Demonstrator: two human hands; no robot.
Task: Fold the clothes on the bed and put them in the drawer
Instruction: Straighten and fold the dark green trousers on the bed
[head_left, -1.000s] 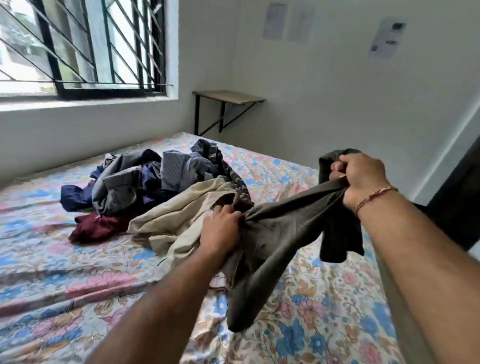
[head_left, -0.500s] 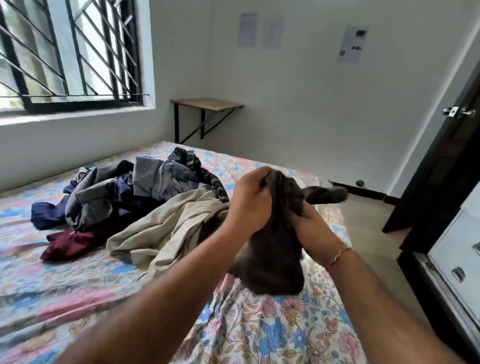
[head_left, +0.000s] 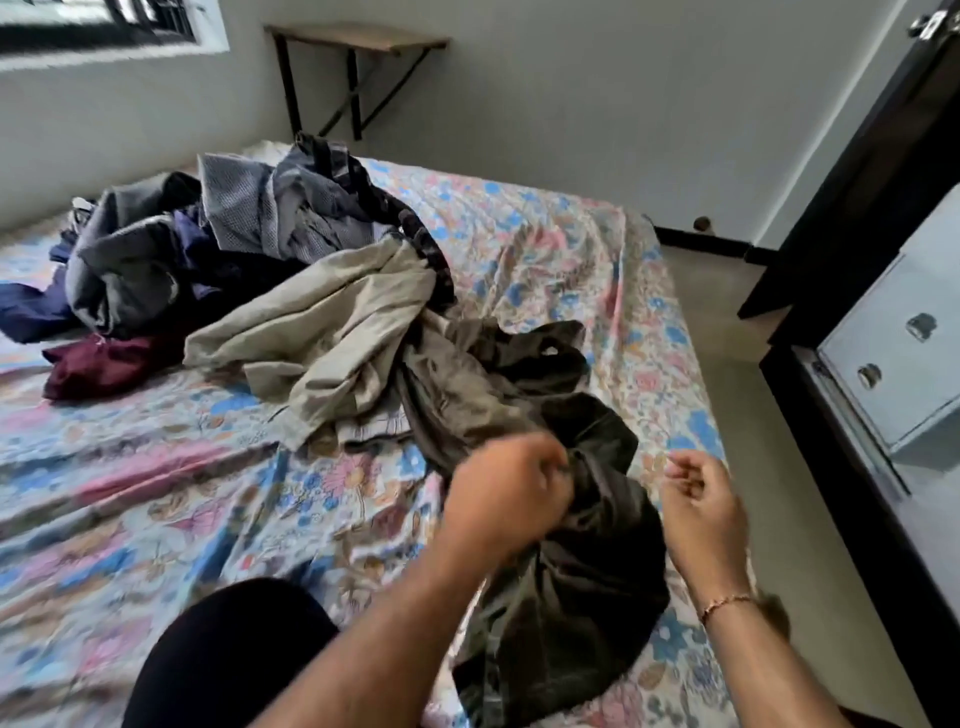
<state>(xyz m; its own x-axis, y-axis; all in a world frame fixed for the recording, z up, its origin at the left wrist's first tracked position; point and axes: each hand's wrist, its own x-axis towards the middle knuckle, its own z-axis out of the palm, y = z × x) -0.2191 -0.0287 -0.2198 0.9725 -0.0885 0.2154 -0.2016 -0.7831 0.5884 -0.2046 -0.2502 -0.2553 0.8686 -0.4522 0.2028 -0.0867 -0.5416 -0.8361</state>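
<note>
Two hands work at the near edge of the bed (head_left: 156, 493) in the head view, both somewhat smeared by motion. The left hand (head_left: 506, 499) has its grip closed on a dark olive garment (head_left: 561, 582), fingers curled into a bunch of the cloth near its middle. That garment lies crumpled on the floral bedsheet, one end trailing up toward the clothes pile and the other hanging over the bed's near edge beside the person's knee (head_left: 234, 660), which is clad in black. The right hand (head_left: 701, 514) hovers just beside the garment's right side; its fingers are loosely curled and seem to hold nothing, though the blur makes that hard to settle. A thin bracelet (head_left: 724, 605) circles the right wrist.

Further back on the bed, the unfolded pile spreads leftward: a beige garment (head_left: 322, 332) touching the olive one, a maroon piece (head_left: 98, 364) at the pile's near left, a grey jacket-like item (head_left: 124, 265), navy cloth (head_left: 26, 312) and a grey checked shirt (head_left: 249, 208) behind.

At the right edge stands a white drawer unit (head_left: 898, 348) with two metal handles, set against a dark door (head_left: 852, 171). A small wall-mounted shelf (head_left: 358, 39) hangs on the far wall near the window (head_left: 104, 26).
</note>
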